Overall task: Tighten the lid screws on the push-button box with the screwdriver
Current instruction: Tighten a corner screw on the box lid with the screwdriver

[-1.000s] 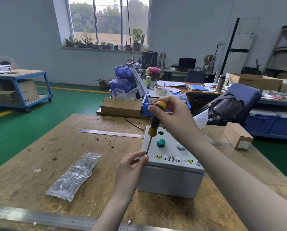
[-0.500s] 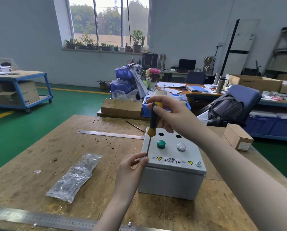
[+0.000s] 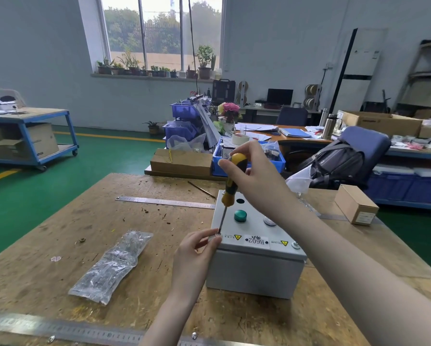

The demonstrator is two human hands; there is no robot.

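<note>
My right hand (image 3: 253, 178) gripped the screwdriver (image 3: 230, 189) handle while, below it, my left hand (image 3: 197, 248) pinched the shaft at the push-button box's (image 3: 255, 248) near-left lid screw (image 3: 218, 234) (tip hidden), so I judged steady downward pressure, shaft upright, was best.

Your box (image 3: 255, 265) sits on the table (image 3: 59, 226); bag (image 3: 112, 265) to its left, ruler (image 3: 164, 202) behind the bag.

Screwdriver (image 3: 230, 186) in right hand (image 3: 254, 176), tip at box (image 3: 257, 265) corner screw (image 3: 218, 234).
</note>
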